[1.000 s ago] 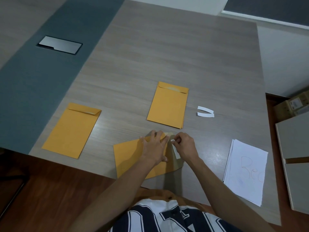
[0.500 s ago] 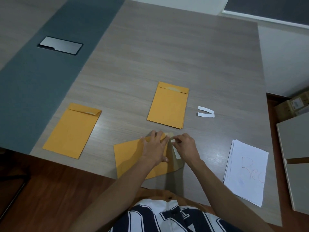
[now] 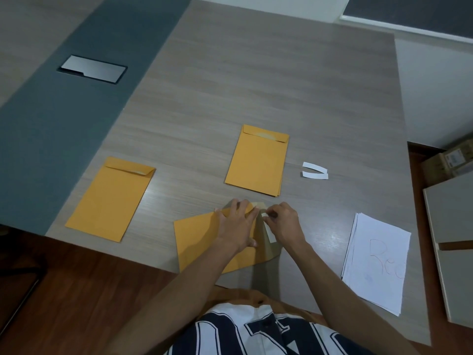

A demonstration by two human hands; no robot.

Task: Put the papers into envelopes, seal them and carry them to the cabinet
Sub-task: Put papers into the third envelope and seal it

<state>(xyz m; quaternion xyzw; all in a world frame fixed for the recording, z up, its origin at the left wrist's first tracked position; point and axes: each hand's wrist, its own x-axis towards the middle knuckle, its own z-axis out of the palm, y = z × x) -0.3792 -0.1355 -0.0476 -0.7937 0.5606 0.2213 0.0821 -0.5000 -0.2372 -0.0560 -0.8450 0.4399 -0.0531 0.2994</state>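
A yellow envelope (image 3: 197,242) lies sideways at the table's near edge, its flap (image 3: 268,249) open to the right. My left hand (image 3: 239,224) presses flat on the envelope near the flap fold. My right hand (image 3: 284,222) pinches the white adhesive strip (image 3: 270,233) on the flap at its far end. A stack of envelopes (image 3: 257,161) lies just beyond my hands. Another envelope (image 3: 111,198) lies to the left. A pile of white papers (image 3: 378,260) with red writing lies at the right.
Two peeled white strips (image 3: 314,171) lie right of the envelope stack. A metal cable hatch (image 3: 93,72) sits in the grey band at the far left. Grey panels (image 3: 453,242) and a cardboard box (image 3: 450,160) stand right of the table.
My right hand's fingers have shifted slightly on the adhesive strip at the flap. The left hand and the envelopes stay in place.
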